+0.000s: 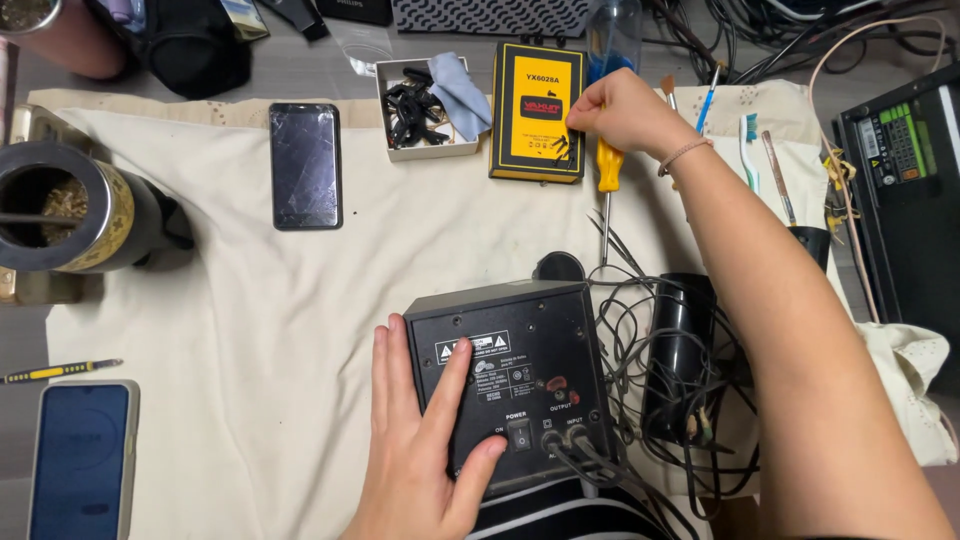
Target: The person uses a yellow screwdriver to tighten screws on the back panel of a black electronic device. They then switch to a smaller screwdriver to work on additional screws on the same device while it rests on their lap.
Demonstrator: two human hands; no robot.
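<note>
My left hand (425, 440) lies flat on the back panel of a black speaker box (520, 350), thumb near its power switch. The box lies on a cream cloth (250, 320) with black cables running out of its lower edge. My right hand (620, 112) reaches far over the table and holds the handle of a yellow screwdriver (608, 175), whose shaft points down toward the box. Its fingertips hover over small dark screws on a yellow and black flat device (538, 110).
A cracked black phone (305, 165) and a white box of black parts (425, 110) lie at the back. A metal cup (70, 220) stands left, another phone (80, 460) at front left. A second black speaker (680, 350) and tangled cables lie right, a power supply (905, 180) beyond.
</note>
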